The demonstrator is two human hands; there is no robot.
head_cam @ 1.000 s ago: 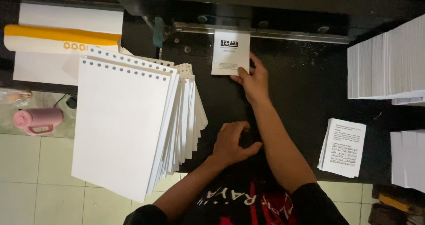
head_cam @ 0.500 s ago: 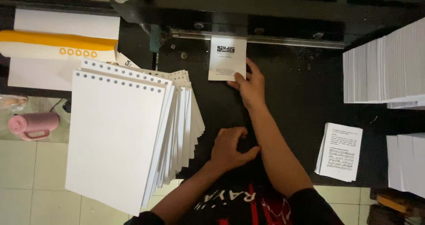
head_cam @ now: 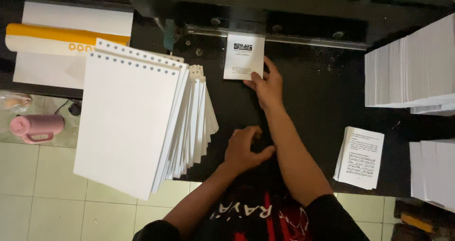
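The right hand (head_cam: 266, 85) reaches up to the middle top of the frame and presses its fingertips on the lower edge of a small white booklet (head_cam: 244, 56) with a black mark on its cover. The booklet lies flat on the black counter (head_cam: 313, 122), and its top edge goes under the long metal bar (head_cam: 303, 38) of a dark machine (head_cam: 284, 4) that runs across the top of the frame. The right hand is spread and flat, not wrapped around anything. The left hand (head_cam: 244, 151) sits lower, in the middle of the frame, close to the person's body. Its fingers are curled in, and I cannot tell if it holds something small. To the left of it is a big fanned stack of white sheets (head_cam: 137, 122) with a row of small holes along the top edge; the stack hangs over the counter's edge above the pale tiled floor (head_cam: 38, 193). In the upper left lies a yellow and white roll (head_cam: 61, 41) on white paper. A pink cup (head_cam: 35, 127) stands on the floor at the left edge. On the right side, a small pile of printed pages (head_cam: 362, 158) lies on the counter, well apart from both hands. Tall white paper stacks (head_cam: 412, 68) fill the upper right.
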